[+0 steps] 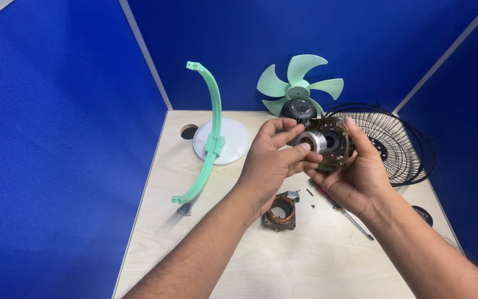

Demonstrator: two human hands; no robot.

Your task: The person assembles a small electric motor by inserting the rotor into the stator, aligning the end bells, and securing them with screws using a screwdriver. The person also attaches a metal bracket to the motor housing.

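Left hand [275,158] pinches the rotor [312,141] at frame centre while the right hand [355,171] grips the motor plate [336,145] around it, the fan already stripped: stator [281,211], blade [299,83] and grille [399,141] lie apart on the desk [305,260].

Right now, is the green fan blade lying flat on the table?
No, the green fan blade stands upright on a black motor housing at the back of the table.

two bare forearms; left hand [272,160], right hand [355,177]; no sleeves
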